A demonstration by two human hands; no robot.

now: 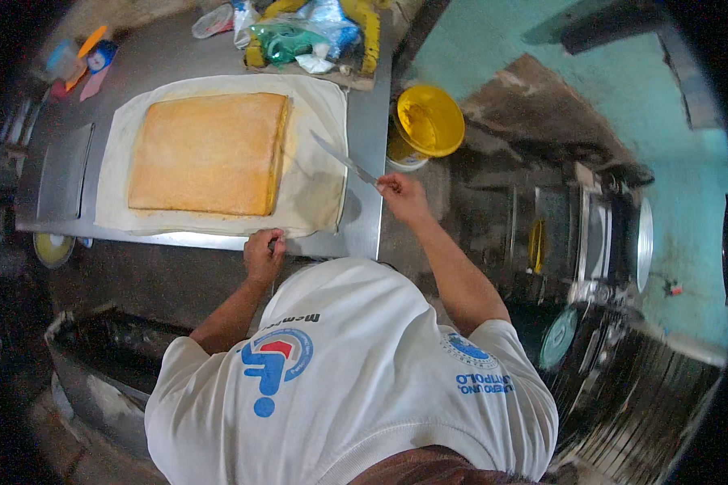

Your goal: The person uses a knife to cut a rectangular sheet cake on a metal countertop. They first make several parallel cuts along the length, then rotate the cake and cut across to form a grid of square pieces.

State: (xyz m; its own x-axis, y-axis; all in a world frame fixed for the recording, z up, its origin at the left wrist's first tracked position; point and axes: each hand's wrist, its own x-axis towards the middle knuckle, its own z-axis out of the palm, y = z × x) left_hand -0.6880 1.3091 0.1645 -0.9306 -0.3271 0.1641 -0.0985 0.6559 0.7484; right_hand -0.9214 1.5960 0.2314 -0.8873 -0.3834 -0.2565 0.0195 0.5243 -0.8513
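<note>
A rectangular golden-brown sheet cake (209,154) lies flat on a cream cloth (315,194), which is spread over a stainless steel table (364,218). My right hand (404,195) grips a long knife (346,160) by its handle, just past the table's right edge. Its blade reaches back over the cloth, to the right of the cake and apart from it. At the table's front edge, my left hand (263,256) has its fingers curled beside the hem of the cloth. Whether those fingers pinch the hem is not clear.
A yellow bucket (431,121) stands off the table's right side. Plastic bags (303,39) fill a yellow crate (370,36) at the back. On the left are a flat metal tray (65,173) and small colorful items (100,57). Stacked baking trays (631,388) stand at lower right.
</note>
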